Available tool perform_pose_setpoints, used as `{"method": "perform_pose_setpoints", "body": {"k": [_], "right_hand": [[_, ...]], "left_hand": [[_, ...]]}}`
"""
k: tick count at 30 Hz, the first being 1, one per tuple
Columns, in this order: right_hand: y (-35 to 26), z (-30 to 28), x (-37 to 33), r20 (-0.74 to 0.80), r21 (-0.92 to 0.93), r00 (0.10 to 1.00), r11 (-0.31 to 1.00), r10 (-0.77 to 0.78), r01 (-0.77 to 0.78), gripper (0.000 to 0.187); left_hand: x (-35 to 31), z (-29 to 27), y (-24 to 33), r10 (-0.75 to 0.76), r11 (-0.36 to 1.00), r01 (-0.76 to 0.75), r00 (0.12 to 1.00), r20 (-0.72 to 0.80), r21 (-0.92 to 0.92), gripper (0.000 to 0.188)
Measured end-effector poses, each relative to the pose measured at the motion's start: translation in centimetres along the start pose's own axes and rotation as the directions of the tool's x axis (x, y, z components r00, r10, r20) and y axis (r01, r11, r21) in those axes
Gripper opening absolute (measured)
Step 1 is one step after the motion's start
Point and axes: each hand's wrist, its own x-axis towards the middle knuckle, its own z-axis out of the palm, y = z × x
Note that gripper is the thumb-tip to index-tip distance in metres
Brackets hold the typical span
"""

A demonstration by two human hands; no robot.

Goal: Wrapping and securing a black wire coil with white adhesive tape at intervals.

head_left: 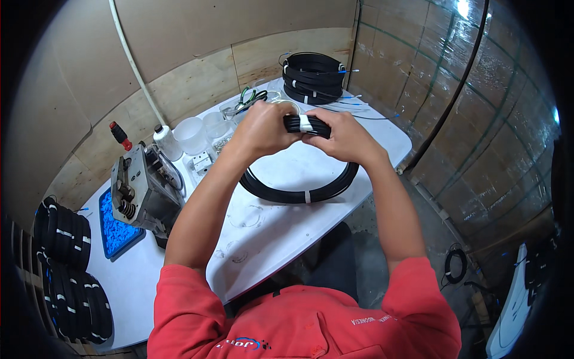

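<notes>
A coil of black cable is gripped between my two hands over the white table. My left hand closes on the upper left of the coil, and my right hand grips its upper right. Between them a white band wraps the bundled strands, the fingers of both hands close to it. The lower part of the coil hangs toward me, with another white band around it. My palms and some fingertips are hidden behind the bundle.
A stack of black coils stands at the table's far end, more coils at the left. A metal machine stands beside a tray of blue pieces. Plastic tubs, a white bottle and green-handled pliers lie behind my left arm.
</notes>
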Motion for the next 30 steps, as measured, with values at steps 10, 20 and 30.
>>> {"method": "perform_pose_setpoints", "body": {"k": [10, 20, 30], "right_hand": [[3.6, 1.2, -0.8, -0.277, 0.037, 0.961, 0.999, -0.026, 0.038, 0.025], [1.3, 1.2, -0.7, -0.198, 0.047, 0.973, 0.991, -0.116, 0.127, 0.058], [2.3, 2.3, 0.3, -0.126, 0.032, 0.971, 0.978, -0.201, 0.206, 0.057]], "left_hand": [[-3.2, -1.1, -2.3, -0.219, 0.974, 0.223, 0.973, -0.078, 0.048, 0.023], [-2.8, -0.4, -2.1, -0.042, 0.999, 0.045, 0.992, -0.122, 0.025, 0.028], [-2.7, 1.3, -2.9, 0.05, 0.998, -0.038, 0.974, -0.22, 0.058, 0.03]]}}
